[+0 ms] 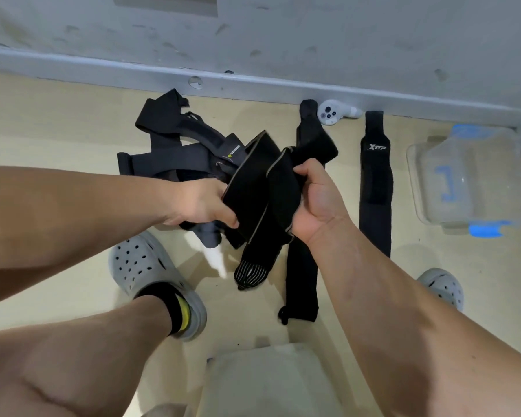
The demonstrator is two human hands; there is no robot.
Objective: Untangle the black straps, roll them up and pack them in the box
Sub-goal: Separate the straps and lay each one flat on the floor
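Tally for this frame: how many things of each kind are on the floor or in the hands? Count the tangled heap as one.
Straight straps on the floor: 2
Held strap, gripped by left hand and right hand: 1
Tangled heap of straps: 1
Clear box: 1
White controller: 1
Grey clogs: 2
Total: 8

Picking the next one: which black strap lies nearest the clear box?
The flat strap with white Xtep lettering, rightmost on the floor, beside the box.
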